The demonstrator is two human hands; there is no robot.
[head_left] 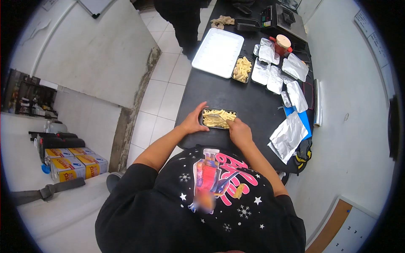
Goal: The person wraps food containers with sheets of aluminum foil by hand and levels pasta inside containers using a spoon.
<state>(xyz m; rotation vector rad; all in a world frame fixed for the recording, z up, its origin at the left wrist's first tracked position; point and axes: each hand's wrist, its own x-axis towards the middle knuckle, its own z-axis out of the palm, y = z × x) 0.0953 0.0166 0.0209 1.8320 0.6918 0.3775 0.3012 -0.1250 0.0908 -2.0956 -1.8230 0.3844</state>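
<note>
A black plastic tray (219,128) filled with pale pasta (225,114) lies on the dark table close to my body. My left hand (195,120) grips the tray's left end, thumb on the near side and fingers on the far side. Over the tray's right end, my right hand (240,132) is closed around a thin metal utensil (216,116) whose head rests in the pasta. Whether it is a spoon or a fork cannot be made out. Farther along the table stands a second black tray of pasta (242,69).
A large white tray (217,50) lies beyond, near the table's left edge. Several foil-covered trays (275,79) and a foil sheet (289,134) lie to the right. Behind them are a red pot (282,44), stacked black trays (248,24) and a scale (287,21). Another person (179,21) stands across the floor.
</note>
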